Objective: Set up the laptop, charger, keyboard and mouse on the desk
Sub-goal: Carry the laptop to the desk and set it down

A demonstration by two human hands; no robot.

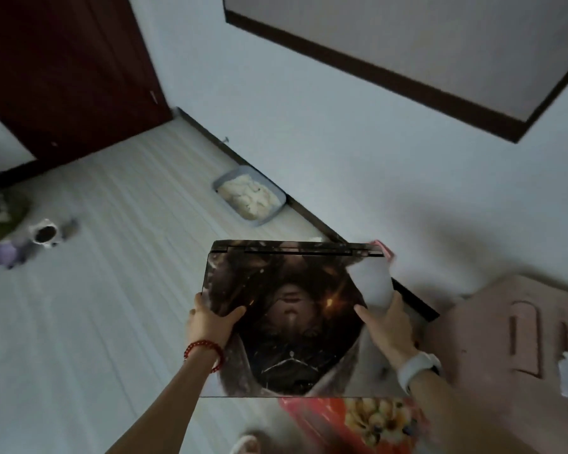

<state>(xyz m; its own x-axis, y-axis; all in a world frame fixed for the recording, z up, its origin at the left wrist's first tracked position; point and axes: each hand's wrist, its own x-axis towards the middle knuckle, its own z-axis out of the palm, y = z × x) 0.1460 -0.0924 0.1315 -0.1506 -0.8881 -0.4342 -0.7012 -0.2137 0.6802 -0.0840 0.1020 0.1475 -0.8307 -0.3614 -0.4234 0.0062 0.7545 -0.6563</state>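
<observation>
Pale plank flooring point(105, 290) fills the left and middle of the view, meeting a white wall point(309, 126) along a dark skirting board that runs from far left toward near right. At far left a dark red door point(63, 70) stands against the wall, and high on the wall at upper right hangs a large dark-framed panel point(407, 37).

At near right sits a pink piece of furniture point(492, 329) with rounded slots cut into its top; it is blurred. Near the bottom edge, just below the laptop, lies a red item printed with yellow flowers point(368, 421).

Held in the air over the floor at near centre, the closed laptop point(286, 316) shows a lid covered by a dark printed picture, hinge edge on the far side. The left hand point(210, 322) grips its left edge, thumb lying on the lid and fingers tucked underneath. The right hand point(387, 326) clasps the right edge the same way, thumb on top.

Against the skirting, farther off, rests a grey tray point(250, 194) filled with pale material. At far left on the floor are a few small blurred things, among them a white cup point(45, 234) with a dark inside.

A white wristband point(418, 368) circles the right wrist, and a red bead bracelet point(204, 352) the left.
</observation>
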